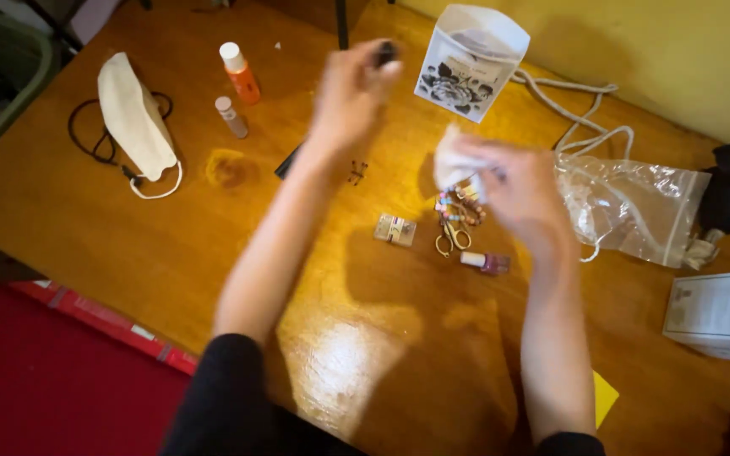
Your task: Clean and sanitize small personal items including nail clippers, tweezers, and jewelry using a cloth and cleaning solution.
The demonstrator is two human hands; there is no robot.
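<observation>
My left hand (350, 93) is raised over the wooden table (111, 219), fingers closed around a small dark object (386, 52) at its fingertips. My right hand (524, 192) grips a crumpled white tissue (452, 160). Both hands are blurred. Just below the tissue lie small gold scissors (449, 238) with a colourful bead string (460, 203), a pink nail polish bottle (487, 263) on its side and a little patterned box (394, 229).
A cloth face mask (134, 118), an orange bottle (240, 73) and a small grey bottle (231, 116) lie at the left. A white floral paper bag (468, 61), a clear zip bag (635, 207) and a white box (720, 314) stand right.
</observation>
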